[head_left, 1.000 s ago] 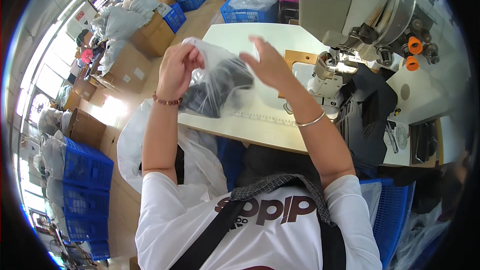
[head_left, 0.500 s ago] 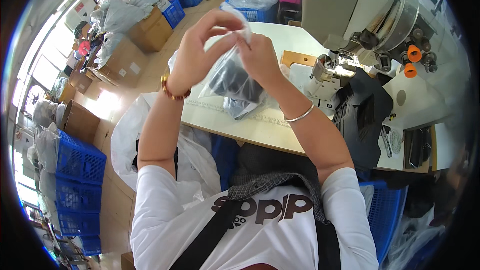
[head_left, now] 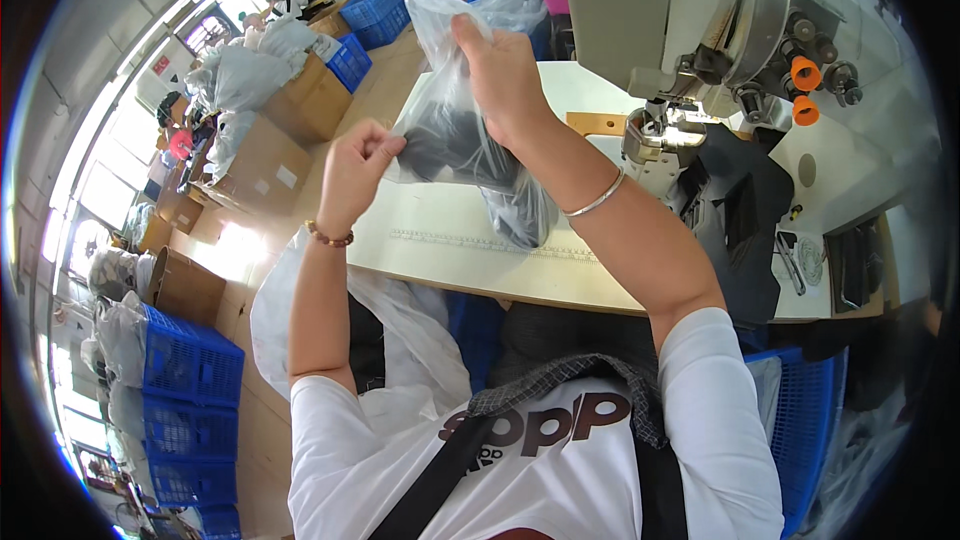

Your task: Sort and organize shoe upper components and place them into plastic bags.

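A clear plastic bag point(head_left: 440, 90) with dark pieces inside hangs above the sewing table point(head_left: 400, 240). My right hand point(head_left: 500, 75) grips its upper part, thumb pointing up, with the loose mouth of the bag rising beside it. At the bag's lower left side, my left hand point(head_left: 362, 165) pinches a corner between thumb and fingers. Below and to the right, another clear bag point(head_left: 522, 215) with dark contents hangs or rests close to the tabletop; whether it touches cannot be made out.
A sewing machine point(head_left: 665, 130) stands right of the bag, with dark cut pieces point(head_left: 735, 220) beside it. A ruler strip point(head_left: 450, 241) runs along the table's front. Blue crates point(head_left: 190, 360) are stacked on the left, and a white sack point(head_left: 415, 330) sits under the table edge.
My left hand has come down from the bag's gathered top to its lower left side. My right hand keeps hold higher up, and the bag's mouth now stands loose.
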A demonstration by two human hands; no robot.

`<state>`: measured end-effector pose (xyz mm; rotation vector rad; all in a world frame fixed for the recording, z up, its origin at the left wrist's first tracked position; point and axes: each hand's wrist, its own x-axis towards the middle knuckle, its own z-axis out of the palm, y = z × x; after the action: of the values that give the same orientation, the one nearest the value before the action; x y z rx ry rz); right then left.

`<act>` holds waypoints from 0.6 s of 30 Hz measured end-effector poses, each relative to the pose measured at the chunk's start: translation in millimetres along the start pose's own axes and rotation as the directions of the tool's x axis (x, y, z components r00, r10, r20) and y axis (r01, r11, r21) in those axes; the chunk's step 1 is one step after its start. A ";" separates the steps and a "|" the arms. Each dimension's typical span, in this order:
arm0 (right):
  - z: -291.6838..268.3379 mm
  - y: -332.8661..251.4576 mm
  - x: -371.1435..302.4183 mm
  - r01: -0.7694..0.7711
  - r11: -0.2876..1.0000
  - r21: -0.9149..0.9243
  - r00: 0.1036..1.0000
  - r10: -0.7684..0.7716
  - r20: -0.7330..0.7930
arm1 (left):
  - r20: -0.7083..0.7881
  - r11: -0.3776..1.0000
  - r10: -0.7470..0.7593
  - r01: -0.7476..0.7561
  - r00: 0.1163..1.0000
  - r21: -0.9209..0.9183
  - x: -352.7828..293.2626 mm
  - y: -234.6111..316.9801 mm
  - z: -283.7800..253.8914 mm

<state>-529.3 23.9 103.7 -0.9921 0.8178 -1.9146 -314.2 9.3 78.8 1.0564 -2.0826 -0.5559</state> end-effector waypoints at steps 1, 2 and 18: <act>0.4 -1.3 6.1 0.090 0.996 0.004 0.996 -0.090 -0.011 | -0.009 0.993 0.017 -0.018 1.000 -0.119 5.3 11.1 -3.7; -0.4 -2.6 11.6 0.179 0.984 0.005 0.984 -0.179 -0.022 | -0.057 0.949 -0.017 -0.002 0.998 -0.315 11.4 24.9 -4.4; -3.5 -4.1 53.1 0.502 0.530 -0.684 0.863 -0.255 0.436 | -0.426 0.861 -0.081 -0.152 0.901 -0.486 57.4 21.2 -52.6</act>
<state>-552.9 -19.8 123.1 -2.1013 1.4035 -1.6577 -307.9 -28.4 149.9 0.7376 -1.4418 -0.7271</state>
